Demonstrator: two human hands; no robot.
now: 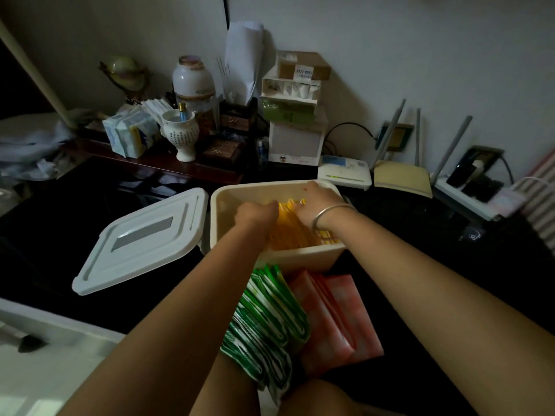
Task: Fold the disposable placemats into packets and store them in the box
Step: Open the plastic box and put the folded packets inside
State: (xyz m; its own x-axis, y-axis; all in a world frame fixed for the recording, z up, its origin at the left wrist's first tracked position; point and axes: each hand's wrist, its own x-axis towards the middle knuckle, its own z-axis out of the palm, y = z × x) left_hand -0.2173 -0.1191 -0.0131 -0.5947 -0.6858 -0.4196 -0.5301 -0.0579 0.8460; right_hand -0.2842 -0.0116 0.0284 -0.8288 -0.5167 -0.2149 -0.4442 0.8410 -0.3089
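Both your hands reach into the cream box (pixel 216 205) at 12 o'clock, where yellow packets (pixel 289 234) stand on edge between your left hand (pixel 255 212) and right hand (pixel 316 202). The fingers of both curl down among the packets, tips hidden, so you cannot tell whether they pinch any. Green packets (pixel 270 310) and pink packets (pixel 335 319) lie at 6 o'clock.

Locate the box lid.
Head view, left of centre: the white lid lies on the dark surface, just left of the open box.

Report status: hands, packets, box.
Left hand, right hand down in box among yellow packets; grip hidden. Green packets, pink packets outside. Lid off, nothing blocking.
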